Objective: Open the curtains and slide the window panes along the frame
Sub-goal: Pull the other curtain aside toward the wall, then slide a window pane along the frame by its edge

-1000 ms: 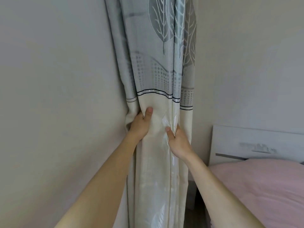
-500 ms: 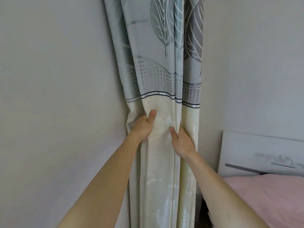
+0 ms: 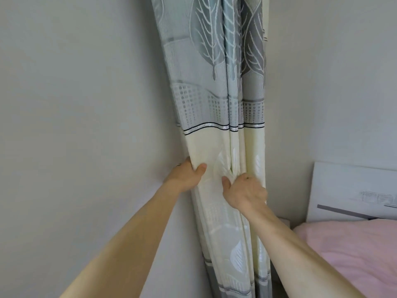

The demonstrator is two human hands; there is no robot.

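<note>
Hanging bunched in the wall corner beside the bed, the curtain looked soft and light. The left hand pinched its left fold, the right hand its middle pleats; gathered cream fabric seemed easiest to hold.

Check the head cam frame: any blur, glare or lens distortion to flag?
Head view: soft, even light, no hard shadows; mild sheen on the curtain fabric, no blown-out glare. Left hand and right hand are reasonably sharp; the headboard print at the right edge is smeared. Wide-angle bending shows: the curtain leans and the forearms stretch toward the bottom corners.
</note>
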